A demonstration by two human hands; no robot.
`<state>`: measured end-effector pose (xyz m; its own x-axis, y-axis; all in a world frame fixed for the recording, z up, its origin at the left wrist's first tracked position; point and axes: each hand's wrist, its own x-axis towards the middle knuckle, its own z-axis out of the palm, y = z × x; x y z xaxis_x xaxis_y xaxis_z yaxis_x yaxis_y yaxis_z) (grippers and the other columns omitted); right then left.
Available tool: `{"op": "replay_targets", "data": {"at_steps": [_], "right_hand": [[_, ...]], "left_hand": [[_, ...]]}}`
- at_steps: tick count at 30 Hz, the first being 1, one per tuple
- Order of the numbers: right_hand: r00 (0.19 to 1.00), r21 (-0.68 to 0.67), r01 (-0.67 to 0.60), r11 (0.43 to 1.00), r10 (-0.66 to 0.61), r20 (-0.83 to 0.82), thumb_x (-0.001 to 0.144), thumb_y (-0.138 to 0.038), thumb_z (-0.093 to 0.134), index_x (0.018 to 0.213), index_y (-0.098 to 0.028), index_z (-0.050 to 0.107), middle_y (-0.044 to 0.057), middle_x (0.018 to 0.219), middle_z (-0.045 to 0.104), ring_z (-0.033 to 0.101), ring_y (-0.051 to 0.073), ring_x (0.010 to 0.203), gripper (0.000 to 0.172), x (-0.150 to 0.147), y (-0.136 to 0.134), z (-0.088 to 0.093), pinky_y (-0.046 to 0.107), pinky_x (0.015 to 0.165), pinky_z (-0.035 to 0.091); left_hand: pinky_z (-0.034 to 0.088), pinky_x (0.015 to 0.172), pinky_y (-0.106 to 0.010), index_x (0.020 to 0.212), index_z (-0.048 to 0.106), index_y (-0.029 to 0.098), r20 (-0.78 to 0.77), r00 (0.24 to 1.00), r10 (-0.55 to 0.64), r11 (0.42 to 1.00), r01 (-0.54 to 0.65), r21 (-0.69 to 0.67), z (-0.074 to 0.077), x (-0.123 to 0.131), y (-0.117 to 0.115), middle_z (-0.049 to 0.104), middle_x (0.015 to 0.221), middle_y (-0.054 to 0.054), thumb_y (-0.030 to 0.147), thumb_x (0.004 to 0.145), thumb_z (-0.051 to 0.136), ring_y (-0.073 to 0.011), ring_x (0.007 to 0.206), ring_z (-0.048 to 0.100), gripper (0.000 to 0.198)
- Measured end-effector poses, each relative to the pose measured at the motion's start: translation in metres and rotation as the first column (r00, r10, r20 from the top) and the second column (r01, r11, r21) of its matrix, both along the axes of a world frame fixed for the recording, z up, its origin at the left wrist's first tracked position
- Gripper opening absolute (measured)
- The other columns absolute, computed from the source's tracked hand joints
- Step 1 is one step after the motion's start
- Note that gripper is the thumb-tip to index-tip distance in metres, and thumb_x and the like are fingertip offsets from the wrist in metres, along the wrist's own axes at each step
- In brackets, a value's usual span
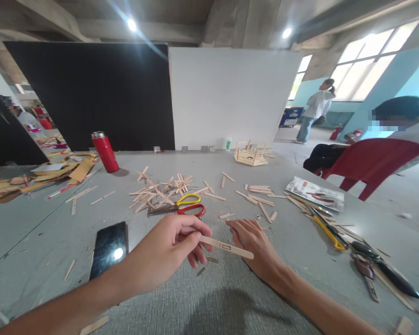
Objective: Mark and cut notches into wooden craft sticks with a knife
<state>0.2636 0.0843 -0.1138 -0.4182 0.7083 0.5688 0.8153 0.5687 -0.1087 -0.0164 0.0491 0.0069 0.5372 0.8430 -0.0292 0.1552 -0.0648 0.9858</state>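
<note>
Between thumb and fingers, my left hand point(181, 244) pinches a wooden craft stick point(235, 250) that bears a small rectangular mark and points to the right. My right hand point(253, 239) lies palm down, its fingers stretched out on the grey table point(153, 298), just behind the stick's far end. Beyond my hands are scissors point(191, 204) with one yellow and one red handle loop. A loose heap of craft sticks point(150, 193) spreads beside the blades. Small stick scraps point(212, 260) lie below my left hand.
A phone point(109, 249) lies left of my left forearm, and a red bottle point(105, 152) stands farther back. A craft-stick frame point(252, 154) sits near the white partition. At right are a yellow cutter point(330, 230), a black pen-shaped tool point(387, 267) and a packet point(316, 193). A person sits on a red chair point(380, 160).
</note>
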Motion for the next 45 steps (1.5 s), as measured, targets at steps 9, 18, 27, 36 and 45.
{"op": "replay_targets", "data": {"at_steps": [9,18,27,36,45], "right_hand": [[1.000,0.008,0.016,1.000,-0.016,0.001,0.103,-0.034,0.067,0.125,-0.019,0.068,0.008,0.123,0.071,0.071,0.021,0.100,0.026,0.002,0.003,-0.007,0.043,0.087,0.061],[0.999,-0.009,0.020,1.000,-0.020,0.043,0.104,-0.034,0.066,0.124,-0.019,0.068,0.008,0.123,0.071,0.071,0.021,0.100,0.025,0.002,0.003,-0.005,0.043,0.088,0.061],[0.998,-0.013,0.036,0.999,-0.035,0.056,0.103,-0.034,0.067,0.124,-0.019,0.068,0.008,0.123,0.071,0.071,0.021,0.100,0.026,0.002,0.003,-0.004,0.043,0.088,0.061],[0.998,-0.007,0.021,1.000,-0.020,0.052,0.103,-0.034,0.067,0.124,-0.019,0.068,0.008,0.122,0.071,0.072,0.021,0.099,0.026,0.001,0.003,-0.003,0.043,0.087,0.061],[0.998,-0.009,0.014,1.000,-0.014,0.057,0.104,-0.034,0.066,0.124,-0.019,0.068,0.008,0.122,0.071,0.072,0.021,0.098,0.026,0.002,0.004,-0.006,0.042,0.086,0.061]], "left_hand": [[0.058,0.071,-0.029,0.111,0.071,0.015,0.017,0.999,0.046,0.999,-0.046,0.008,-0.002,-0.001,0.007,0.080,0.084,-0.008,0.032,0.102,0.058,-0.0179,0.077,0.074,0.023],[0.057,0.071,-0.029,0.103,0.082,0.018,-0.040,0.998,0.055,0.998,-0.054,0.011,-0.003,-0.004,0.013,0.075,0.076,-0.002,0.016,0.086,0.061,-0.0140,0.069,0.069,0.027],[0.054,0.061,-0.028,0.083,0.081,0.019,-0.103,0.995,-0.010,0.999,0.006,-0.041,-0.009,-0.007,0.027,0.076,0.073,-0.004,0.020,0.077,0.069,-0.0161,0.068,0.068,0.014],[0.051,0.055,-0.029,0.084,0.067,0.019,-0.095,0.993,0.068,0.996,-0.072,-0.043,-0.020,-0.012,0.042,0.078,0.085,-0.010,0.042,0.088,0.069,-0.0172,0.065,0.070,0.023],[0.046,0.053,-0.030,0.099,0.047,0.022,-0.082,0.989,0.121,0.988,-0.129,-0.090,-0.019,-0.006,0.039,0.076,0.076,-0.009,0.053,0.100,0.051,-0.0176,0.057,0.067,0.031]]}}
